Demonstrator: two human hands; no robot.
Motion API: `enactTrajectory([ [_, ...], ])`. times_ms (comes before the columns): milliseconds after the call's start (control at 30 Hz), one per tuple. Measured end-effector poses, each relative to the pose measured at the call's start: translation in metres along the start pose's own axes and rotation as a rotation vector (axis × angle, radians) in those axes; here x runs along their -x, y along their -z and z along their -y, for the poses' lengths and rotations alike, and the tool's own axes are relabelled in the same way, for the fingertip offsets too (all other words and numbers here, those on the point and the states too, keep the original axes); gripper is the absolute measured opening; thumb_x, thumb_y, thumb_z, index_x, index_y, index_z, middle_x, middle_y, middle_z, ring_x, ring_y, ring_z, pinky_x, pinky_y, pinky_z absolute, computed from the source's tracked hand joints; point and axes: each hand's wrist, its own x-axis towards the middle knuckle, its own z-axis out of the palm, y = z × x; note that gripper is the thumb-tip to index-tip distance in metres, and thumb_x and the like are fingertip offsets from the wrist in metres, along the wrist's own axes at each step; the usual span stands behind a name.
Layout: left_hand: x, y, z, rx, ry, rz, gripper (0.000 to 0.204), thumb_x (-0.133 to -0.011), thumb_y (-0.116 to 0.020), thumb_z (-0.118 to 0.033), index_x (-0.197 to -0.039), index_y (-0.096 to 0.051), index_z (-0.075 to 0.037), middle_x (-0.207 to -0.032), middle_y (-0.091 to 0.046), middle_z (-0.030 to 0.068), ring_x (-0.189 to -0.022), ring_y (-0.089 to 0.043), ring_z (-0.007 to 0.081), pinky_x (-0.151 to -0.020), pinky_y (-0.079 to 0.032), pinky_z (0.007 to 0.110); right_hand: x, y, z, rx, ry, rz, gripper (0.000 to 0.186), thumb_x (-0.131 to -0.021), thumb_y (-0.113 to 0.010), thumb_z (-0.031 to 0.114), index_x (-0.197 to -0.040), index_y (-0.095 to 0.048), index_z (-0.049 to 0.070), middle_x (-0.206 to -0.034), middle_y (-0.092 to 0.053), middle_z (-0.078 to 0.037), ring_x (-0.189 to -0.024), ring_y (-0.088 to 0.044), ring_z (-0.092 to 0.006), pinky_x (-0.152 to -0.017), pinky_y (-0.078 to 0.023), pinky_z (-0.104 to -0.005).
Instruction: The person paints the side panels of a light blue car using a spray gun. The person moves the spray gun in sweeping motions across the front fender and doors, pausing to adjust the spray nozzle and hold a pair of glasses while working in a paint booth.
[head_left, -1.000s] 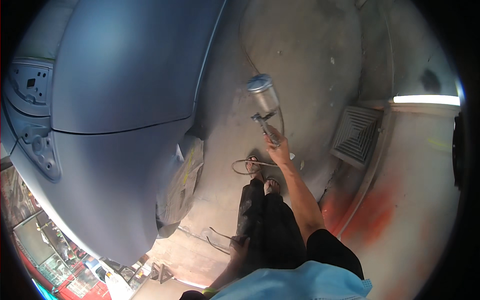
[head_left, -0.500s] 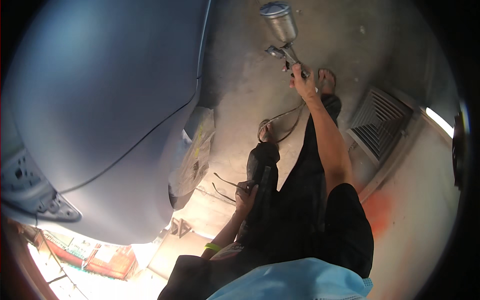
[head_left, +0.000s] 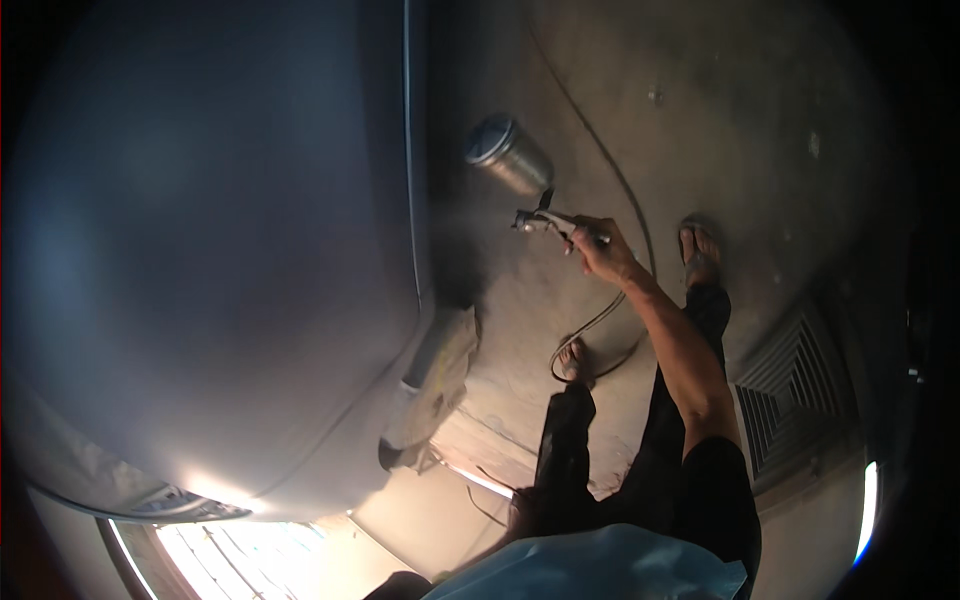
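In my right hand (head_left: 605,250) is a metal spray gun (head_left: 545,218), its fingers closed round the handle. A silver cup (head_left: 520,165) sits on the gun, leaning left. The nozzle faces the smooth grey-blue car body (head_left: 220,230), a short gap away, with faint mist between them. A thin hose (head_left: 612,165) trails over the floor beside the gun. Low down, my left hand (head_left: 525,508) is dark and partly hidden against my trouser leg. It grips a pair of eyeglasses, whose thin temple (head_left: 496,479) sticks out to the left.
Crumpled masking sheet (head_left: 440,375) hangs at the car's lower edge. The hose loops round my left foot (head_left: 573,360). My right foot (head_left: 700,250) stands farther right, near a square louvred vent (head_left: 795,400). Bright light enters through an opening (head_left: 240,560) at lower left.
The view has shifted, bringing my feet lower in the picture. The spray gun has moved nearer the car body and turned leftward. Mist now shows at its nozzle. My left hand keeps the eyeglasses.
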Motion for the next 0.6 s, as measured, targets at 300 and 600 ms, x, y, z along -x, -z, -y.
enactTrajectory([
  [300,-0.019,0.012,-0.095,-0.021,0.121,0.041,0.029,-0.086,-0.066,-0.035,-0.090,-0.071,-0.007,-0.079,-0.069,0.0170,-0.076,-0.068,0.0330,-0.064,-0.051,0.043,-0.163,0.142,0.200,0.009,0.258,-0.395,0.063,-0.089,-0.051,0.065,-0.093,-0.064,0.004,-0.076,-0.065,-0.003,-0.046,-0.051,-0.0083,-0.041,-0.043,-0.0235],
  [600,-0.017,0.015,-0.117,-0.049,0.179,0.046,0.032,-0.083,-0.069,-0.039,-0.095,-0.073,-0.010,-0.083,-0.070,0.0152,-0.079,-0.069,0.0302,-0.070,-0.053,0.041,-0.228,0.195,0.313,-0.022,0.464,-0.637,0.061,-0.090,-0.049,0.067,-0.086,-0.064,0.008,-0.056,-0.049,0.000,-0.042,-0.046,-0.0104,-0.040,-0.043,-0.0260],
])
